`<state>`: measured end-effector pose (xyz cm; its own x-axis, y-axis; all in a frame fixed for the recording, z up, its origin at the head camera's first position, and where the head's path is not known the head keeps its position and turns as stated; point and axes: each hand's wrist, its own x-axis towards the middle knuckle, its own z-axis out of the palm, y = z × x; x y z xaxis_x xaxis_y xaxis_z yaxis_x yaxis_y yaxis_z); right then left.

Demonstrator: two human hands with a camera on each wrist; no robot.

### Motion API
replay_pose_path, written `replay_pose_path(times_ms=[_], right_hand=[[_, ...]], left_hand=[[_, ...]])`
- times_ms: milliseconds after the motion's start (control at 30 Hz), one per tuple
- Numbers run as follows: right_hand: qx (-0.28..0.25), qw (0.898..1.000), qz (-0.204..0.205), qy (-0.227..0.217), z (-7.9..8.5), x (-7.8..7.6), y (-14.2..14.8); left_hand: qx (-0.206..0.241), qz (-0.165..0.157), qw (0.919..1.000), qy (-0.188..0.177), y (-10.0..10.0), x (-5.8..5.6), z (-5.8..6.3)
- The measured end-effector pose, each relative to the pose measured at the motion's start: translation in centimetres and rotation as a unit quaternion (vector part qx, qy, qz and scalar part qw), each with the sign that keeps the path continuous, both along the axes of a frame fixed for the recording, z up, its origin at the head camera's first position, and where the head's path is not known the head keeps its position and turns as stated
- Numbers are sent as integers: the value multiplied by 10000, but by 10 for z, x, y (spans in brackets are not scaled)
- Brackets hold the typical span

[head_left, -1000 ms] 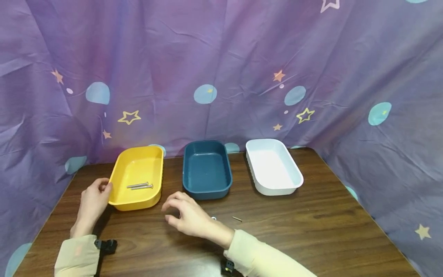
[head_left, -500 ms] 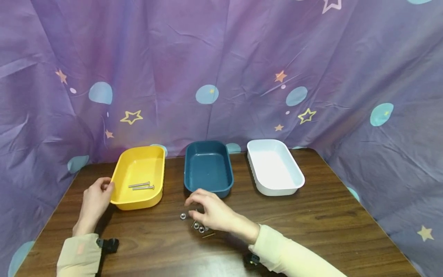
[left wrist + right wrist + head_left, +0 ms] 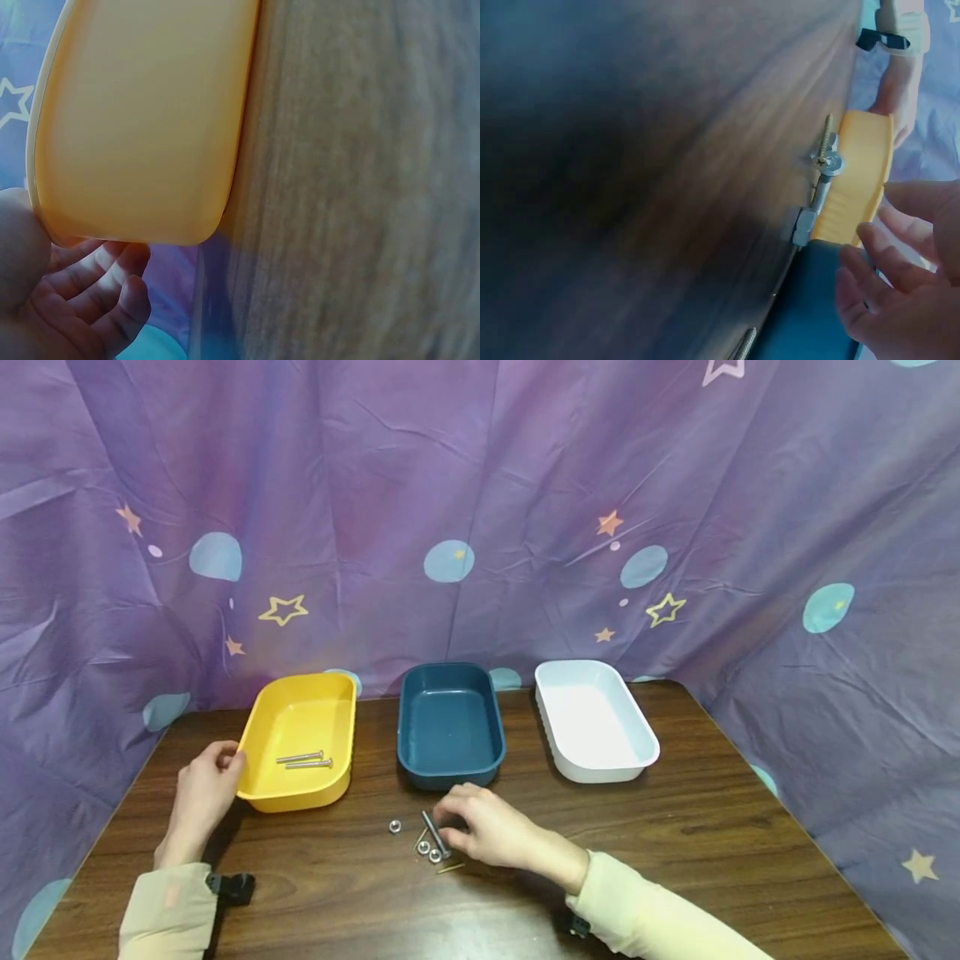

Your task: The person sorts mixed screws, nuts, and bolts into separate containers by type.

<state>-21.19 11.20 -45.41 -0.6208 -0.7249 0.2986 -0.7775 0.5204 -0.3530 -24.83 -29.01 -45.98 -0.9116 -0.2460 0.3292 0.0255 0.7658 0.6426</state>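
- Here we are on the left, where the left hand [image 3: 201, 789] has the edge of the yellow tray [image 3: 303, 718] between a thumb and bent fingers, right at its outer rim.
- Inside that tray we spot two silver bolts [image 3: 308, 765], lying side by side near the front wall.
- Over to the middle: the right hand [image 3: 491, 831] hangs half-curled, thumb and fingers apart, and we see nothing in its grasp!
- Just beside its fingertips we have a long silver bolt [image 3: 435, 835], lying at a slant; whether they touch it, we cannot tell.
- Around that bolt, a tight little cluster: two nuts [image 3: 423, 848] near its head end, one brass screw [image 3: 420, 838] to its left, and another brass screw [image 3: 450, 867] in front.
- A lone nut [image 3: 395, 827] sits apart, further left on the wooden table [image 3: 337, 893].
- Behind them we find the teal tray [image 3: 448, 727], and right of that the white tray [image 3: 596, 727], both before a purple cloth [image 3: 390, 485].
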Motion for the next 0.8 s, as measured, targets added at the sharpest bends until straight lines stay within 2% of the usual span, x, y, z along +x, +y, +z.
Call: replay_pose_path(times_ms=[100, 300, 533, 800], right_hand=[[389, 9990, -9, 233, -1, 2, 2], [770, 9962, 22, 395, -1, 4, 2], [1567, 9856, -287, 572, 4, 6, -2], [1974, 9768, -613, 556, 6, 7, -9]], left_hand=[[-2, 5, 10000, -20, 0, 0, 0], [-10, 0, 10000, -30, -1, 0, 0], [-12, 19, 10000, 28, 1, 0, -1], [-33, -33, 10000, 87, 0, 1, -1]])
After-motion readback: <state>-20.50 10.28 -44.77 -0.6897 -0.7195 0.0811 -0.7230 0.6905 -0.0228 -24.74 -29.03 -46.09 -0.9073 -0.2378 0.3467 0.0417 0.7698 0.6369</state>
